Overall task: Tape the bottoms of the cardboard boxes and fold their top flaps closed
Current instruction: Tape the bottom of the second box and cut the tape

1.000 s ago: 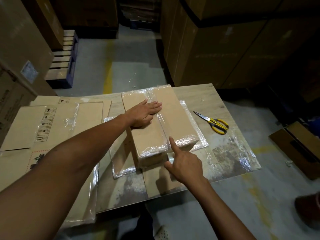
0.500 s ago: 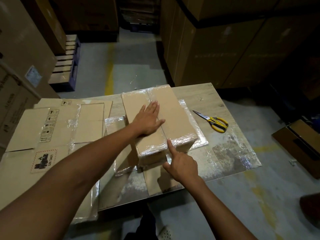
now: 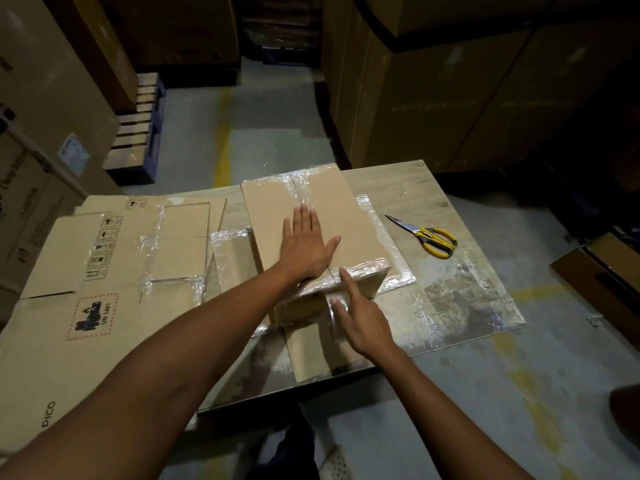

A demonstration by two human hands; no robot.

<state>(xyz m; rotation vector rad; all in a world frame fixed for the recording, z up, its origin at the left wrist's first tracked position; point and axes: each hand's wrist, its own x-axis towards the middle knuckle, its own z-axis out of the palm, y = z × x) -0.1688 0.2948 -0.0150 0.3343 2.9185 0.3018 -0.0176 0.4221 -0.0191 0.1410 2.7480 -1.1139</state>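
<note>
Smoothing tape (image 3: 298,188) on box (image 3: 349,216) bottom: my left hand (image 3: 304,247) spread flat, right hand (image 3: 360,320) fingers pressing tape end. Next: flip box, fold flaps.

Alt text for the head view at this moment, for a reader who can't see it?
A person's left hand presses flat on a taped cardboard box on a wooden table, while the right hand touches its near edge with the index finger. Yellow-handled scissors lie to the right; flattened boxes lie to the left.
</note>
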